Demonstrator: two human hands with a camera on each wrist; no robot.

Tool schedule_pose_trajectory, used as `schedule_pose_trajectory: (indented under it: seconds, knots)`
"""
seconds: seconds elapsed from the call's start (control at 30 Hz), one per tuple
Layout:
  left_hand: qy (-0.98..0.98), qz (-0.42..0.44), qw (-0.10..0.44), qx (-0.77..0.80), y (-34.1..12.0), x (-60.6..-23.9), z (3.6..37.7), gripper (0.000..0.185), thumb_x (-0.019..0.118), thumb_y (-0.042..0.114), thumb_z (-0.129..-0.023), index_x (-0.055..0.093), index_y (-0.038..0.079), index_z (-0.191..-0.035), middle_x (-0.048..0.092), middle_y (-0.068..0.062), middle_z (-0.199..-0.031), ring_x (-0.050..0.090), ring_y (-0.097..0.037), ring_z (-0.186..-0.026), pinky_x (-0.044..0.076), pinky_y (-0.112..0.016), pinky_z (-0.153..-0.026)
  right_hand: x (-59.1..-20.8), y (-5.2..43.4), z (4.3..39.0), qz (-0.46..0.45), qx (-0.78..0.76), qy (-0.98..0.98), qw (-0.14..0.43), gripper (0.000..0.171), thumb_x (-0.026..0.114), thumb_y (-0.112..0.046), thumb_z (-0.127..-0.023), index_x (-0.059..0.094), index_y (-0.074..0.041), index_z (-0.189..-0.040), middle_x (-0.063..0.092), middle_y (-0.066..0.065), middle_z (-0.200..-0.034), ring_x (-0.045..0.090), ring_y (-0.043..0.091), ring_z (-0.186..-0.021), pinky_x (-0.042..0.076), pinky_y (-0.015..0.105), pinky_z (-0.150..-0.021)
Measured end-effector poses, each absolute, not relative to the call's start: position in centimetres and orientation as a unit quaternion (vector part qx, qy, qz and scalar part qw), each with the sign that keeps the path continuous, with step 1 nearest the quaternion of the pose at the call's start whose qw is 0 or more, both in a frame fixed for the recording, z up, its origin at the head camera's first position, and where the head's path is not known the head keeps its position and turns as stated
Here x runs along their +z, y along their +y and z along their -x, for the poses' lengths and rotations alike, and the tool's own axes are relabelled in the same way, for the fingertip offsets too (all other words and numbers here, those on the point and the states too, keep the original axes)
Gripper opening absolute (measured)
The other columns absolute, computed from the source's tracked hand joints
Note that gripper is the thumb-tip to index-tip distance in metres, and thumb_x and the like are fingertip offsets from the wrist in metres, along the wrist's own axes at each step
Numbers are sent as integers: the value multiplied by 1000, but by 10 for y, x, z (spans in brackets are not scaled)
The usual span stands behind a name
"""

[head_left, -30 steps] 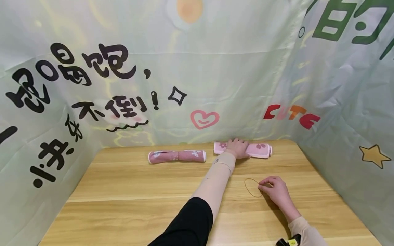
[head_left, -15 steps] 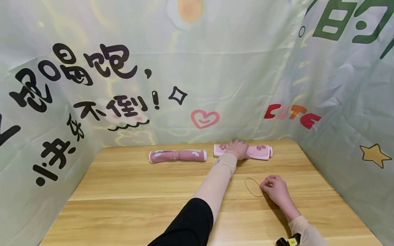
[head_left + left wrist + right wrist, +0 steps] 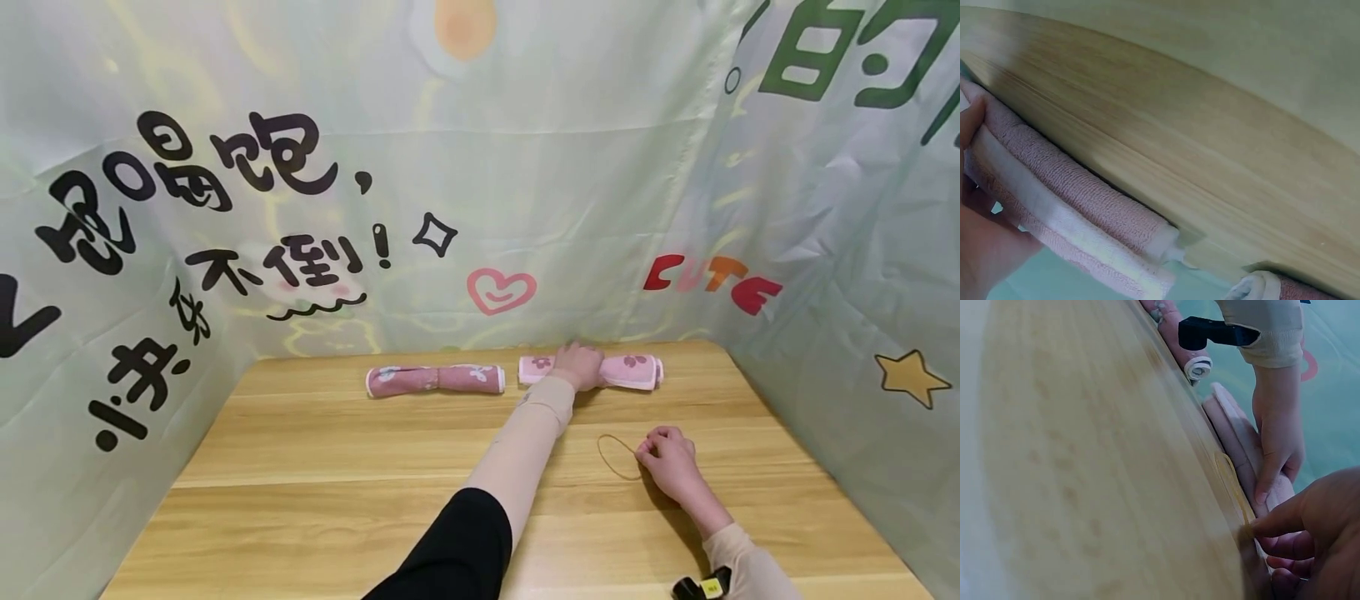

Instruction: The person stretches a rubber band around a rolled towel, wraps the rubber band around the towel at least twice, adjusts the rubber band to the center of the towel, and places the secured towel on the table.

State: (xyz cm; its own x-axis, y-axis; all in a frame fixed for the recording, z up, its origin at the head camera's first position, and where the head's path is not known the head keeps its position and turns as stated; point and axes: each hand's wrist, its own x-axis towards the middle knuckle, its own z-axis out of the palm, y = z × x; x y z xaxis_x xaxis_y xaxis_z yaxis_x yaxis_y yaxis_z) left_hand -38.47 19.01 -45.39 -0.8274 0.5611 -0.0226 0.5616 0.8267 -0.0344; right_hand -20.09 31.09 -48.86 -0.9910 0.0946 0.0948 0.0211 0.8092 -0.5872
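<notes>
Wooden table (image 3: 315, 500) backed by cloth (image 3: 585, 192); beyond a band (image 3: 1237, 489) pinched by the right hand (image 3: 671, 462), a towel (image 3: 628, 373) is gripped by the left hand (image 3: 579, 365), arm (image 3: 513, 475) extended.

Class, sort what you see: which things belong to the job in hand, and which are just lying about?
In use:
light pink towel, gripped by left hand
rubber band, pinched by right hand

Seemingly just lying by:
darker pink towel, untouched
</notes>
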Motion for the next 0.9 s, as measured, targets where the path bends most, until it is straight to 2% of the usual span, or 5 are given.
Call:
schedule_pose_trajectory:
  seconds: [0.3, 0.43, 0.57, 0.7, 0.9]
  knots:
    - [954, -301, -6, 2, 189, -451, 385, 45, 61, 56, -89, 59, 33, -129, 60, 14, -134, 51, -15, -126, 39, -39, -109, -484, 315, 202, 44, 354, -934, 35, 16, 59, -9, -92, 62, 6, -86, 48, 34, -123, 38, 53, -118, 30, 59, -100]
    - [953, -303, -11, 9, 189, -444, 382, 46, 59, 56, -90, 58, 32, -129, 60, 13, -134, 51, -15, -125, 39, -38, -110, -481, 318, 204, 36, 350, -935, 41, 14, 62, -8, -91, 64, 3, -82, 61, 25, -107, 55, 36, -100, 45, 42, -84]
    - [951, -309, -20, 15, 189, -438, 380, 44, 59, 56, -90, 60, 31, -126, 63, 12, -130, 54, -15, -121, 40, -38, -107, -480, 321, 206, 29, 389, -920, 33, 12, 61, -3, -91, 64, 4, -81, 60, 10, -79, 51, 12, -70, 41, 25, -62]
    - [950, -311, -23, 21, 187, -433, 377, 43, 60, 55, -90, 60, 32, -127, 64, 13, -129, 55, -16, -118, 41, -38, -103, -487, 329, 211, 17, 447, -894, 18, 13, 58, -2, -93, 64, 4, -82, 51, 1, -65, 43, 6, -52, 40, 24, -52]
    - [949, -313, -30, 23, 182, -429, 375, 42, 60, 55, -91, 61, 31, -126, 65, 12, -128, 56, -15, -117, 43, -37, -100, -480, 332, 210, 14, 487, -873, -7, 17, 53, -5, -96, 61, 8, -87, 45, -4, -61, 40, 4, -48, 39, 24, -47]
